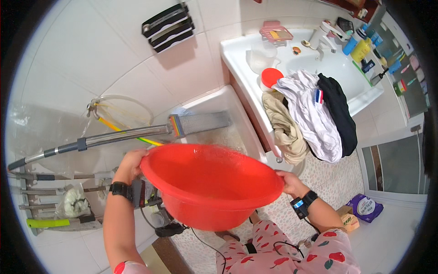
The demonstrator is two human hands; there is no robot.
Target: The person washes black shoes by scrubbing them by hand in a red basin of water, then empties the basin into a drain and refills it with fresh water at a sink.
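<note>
A large red plastic basin [205, 212] is held up in front of me, between both hands. My left hand [133, 163] grips its left rim, and my right hand [293, 183] closes round the right rim. The far side leans toward a white floor tub [248, 121], with a clear, watery shimmer along that rim. Past the basin, a flat mop head [205, 123] lies across the tub, and its grey handle [114, 134] stretches left. Some of each hand's fingers are hidden behind the basin.
Beige [285, 130], white [315, 116] and black clothes [340, 118] hang over the washbasin [365, 93], a brush [318, 96] on top. Nearby stands a red-lidded tub [272, 77]. A yellow hose [108, 124] hangs left above racks [50, 189]. A purple package [365, 208] sits lower right.
</note>
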